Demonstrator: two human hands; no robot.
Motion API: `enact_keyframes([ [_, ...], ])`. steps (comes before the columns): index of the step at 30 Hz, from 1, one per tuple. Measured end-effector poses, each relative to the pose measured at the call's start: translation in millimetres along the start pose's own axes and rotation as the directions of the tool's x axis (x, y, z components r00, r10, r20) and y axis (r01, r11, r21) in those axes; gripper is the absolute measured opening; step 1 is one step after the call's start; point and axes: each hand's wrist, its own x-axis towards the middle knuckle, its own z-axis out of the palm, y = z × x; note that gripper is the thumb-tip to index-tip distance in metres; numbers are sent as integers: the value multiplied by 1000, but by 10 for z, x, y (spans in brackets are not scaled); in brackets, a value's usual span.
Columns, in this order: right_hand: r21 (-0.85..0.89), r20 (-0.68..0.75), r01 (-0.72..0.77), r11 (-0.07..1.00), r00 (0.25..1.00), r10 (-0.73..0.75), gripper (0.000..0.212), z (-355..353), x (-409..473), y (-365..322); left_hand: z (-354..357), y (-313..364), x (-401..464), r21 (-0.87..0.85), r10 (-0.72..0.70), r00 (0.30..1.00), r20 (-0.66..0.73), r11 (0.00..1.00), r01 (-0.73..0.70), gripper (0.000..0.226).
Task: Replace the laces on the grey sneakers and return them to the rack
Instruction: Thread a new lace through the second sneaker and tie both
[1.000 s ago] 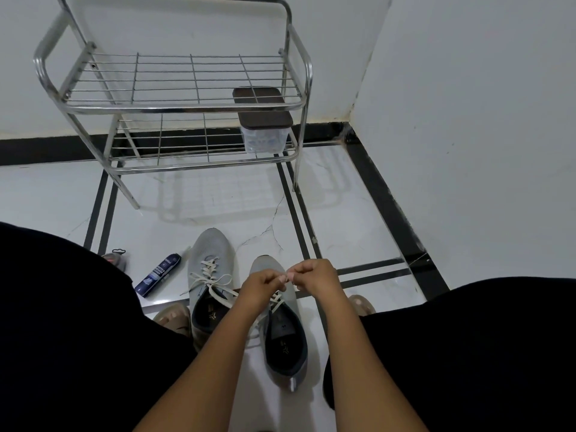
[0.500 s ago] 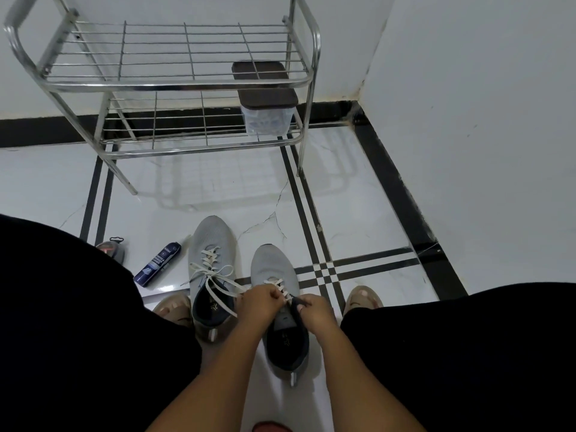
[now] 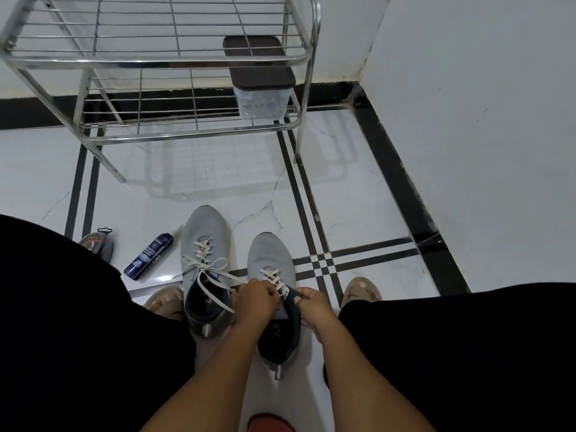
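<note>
Two grey sneakers stand side by side on the floor between my knees. The left sneaker (image 3: 204,244) has cream laces tied in a loose bow. On the right sneaker (image 3: 270,255) the cream lace (image 3: 274,277) is threaded through the front eyelets. My left hand (image 3: 256,302) pinches that lace at the top of the lacing. My right hand (image 3: 313,308) grips the dark tongue and collar of the same shoe. The metal shoe rack (image 3: 162,60) stands ahead by the wall.
A clear box with a dark lid (image 3: 260,77) sits on the rack's lower shelf, right side. A blue spray can (image 3: 149,256) and a small grey-red item (image 3: 97,241) lie on the floor at left. A white wall closes the right side. My sandalled feet flank the sneakers.
Both hands dropped from pinching the lace above the right sneaker to its tongue area; my right hand now holds the tongue. The view tilted down and closer.
</note>
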Motion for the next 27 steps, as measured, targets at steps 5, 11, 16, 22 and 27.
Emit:
enact_keyframes([
  [5, 20, 10, -15, 1000, 1000, 15, 30, -13, 12, 8, 23, -11, 32, -25, -1, 1000, -8, 1000, 1, 20],
  [11, 35, 25, -32, 999, 999, 31, 31, -17, -25, -19, 45, -40, 51, -75, 1, 1000, 19, 997, 0, 17],
  [16, 63, 27, -34, 997, 999, 32, 31, -14, -35, -34, 54, -41, 41, -77, 4, 1000, -6, 997, -5, 16],
  [22, 174, 85, -89, 981, 994, 75, 27, -33, -77, -59, 78, 0, 21, 22, 73, 992, -104, 997, -71, 18],
  [27, 422, 127, -156, 893, 986, 112, 18, -43, -79, -47, 127, 28, -12, 91, 128, 979, -158, 989, -115, 19],
])
